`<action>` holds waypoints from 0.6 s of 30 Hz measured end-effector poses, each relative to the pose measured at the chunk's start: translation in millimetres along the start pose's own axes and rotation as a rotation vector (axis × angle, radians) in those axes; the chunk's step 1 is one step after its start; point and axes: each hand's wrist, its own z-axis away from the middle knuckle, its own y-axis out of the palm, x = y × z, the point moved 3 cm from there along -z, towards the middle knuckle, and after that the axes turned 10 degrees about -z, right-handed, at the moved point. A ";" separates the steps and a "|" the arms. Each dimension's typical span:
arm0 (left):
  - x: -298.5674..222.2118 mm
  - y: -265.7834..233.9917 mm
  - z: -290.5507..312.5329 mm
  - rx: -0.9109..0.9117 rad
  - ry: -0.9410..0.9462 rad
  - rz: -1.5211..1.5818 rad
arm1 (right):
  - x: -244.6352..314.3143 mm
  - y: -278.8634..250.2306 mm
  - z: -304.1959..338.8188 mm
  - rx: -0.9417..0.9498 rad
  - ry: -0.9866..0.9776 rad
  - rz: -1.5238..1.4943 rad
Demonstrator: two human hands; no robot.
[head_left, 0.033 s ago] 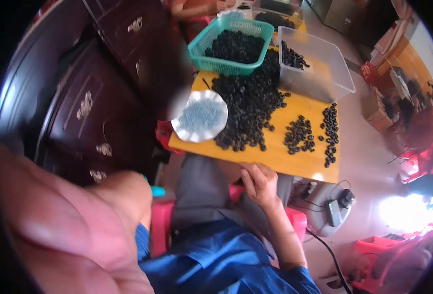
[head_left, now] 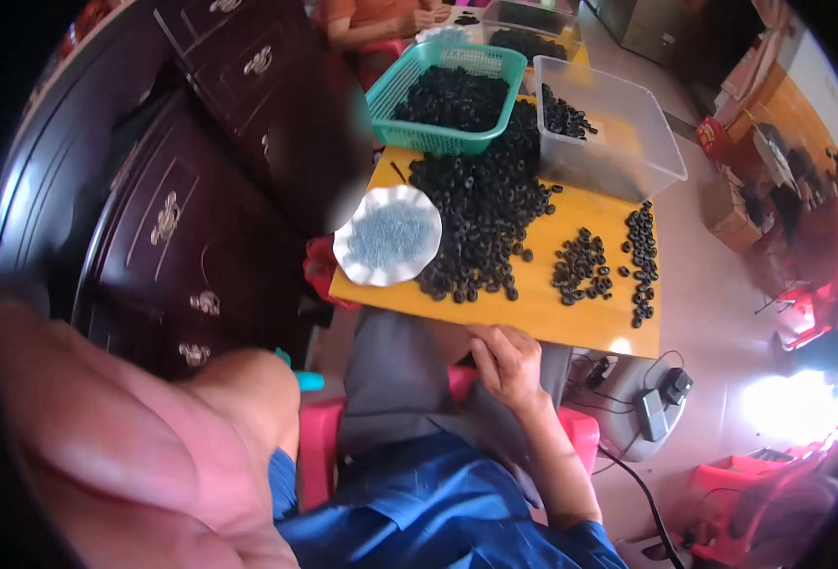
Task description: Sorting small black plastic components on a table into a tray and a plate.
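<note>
My right hand [head_left: 509, 365] rests at the near edge of the yellow table [head_left: 590, 327], over my lap. Its fingers are curled in, and whatever they may hold is hidden. Large and blurred, my left hand [head_left: 106, 436] is raised very close at the lower left; its fingers cannot be made out clearly. On the table beyond lies a big heap of small black rings [head_left: 476, 209]. A white scalloped plate [head_left: 420, 266] of tiny pale, clear-looking pieces stands at the heap's left. Smaller groups of black rings [head_left: 582, 266] lie to the right.
A green basket [head_left: 476, 142] of black pieces and a clear plastic bin [head_left: 618, 142] stand at the table's far side. Another person's hands [head_left: 424, 19] are at the far end. Dark drawers [head_left: 163, 218] line the left. Cables and a power adapter [head_left: 653, 414] sit at right.
The view has shifted slightly, so the table and its contents sit a little lower. Both hands keep nearly the same pose.
</note>
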 end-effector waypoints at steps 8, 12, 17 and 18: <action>-19.7 -26.7 31.0 0.173 -0.122 -0.009 | -18.4 -14.2 21.4 -0.126 0.145 -0.111; -13.9 -25.6 29.8 0.217 -0.105 -0.050 | -28.1 -27.8 28.4 -0.270 0.286 -0.175; -38.5 -22.4 43.6 0.162 -0.016 -0.055 | -32.3 -54.7 48.1 -0.616 0.406 -0.454; -46.1 -17.3 55.3 0.073 -0.064 -0.087 | -26.0 -57.3 48.4 -0.624 0.383 -0.432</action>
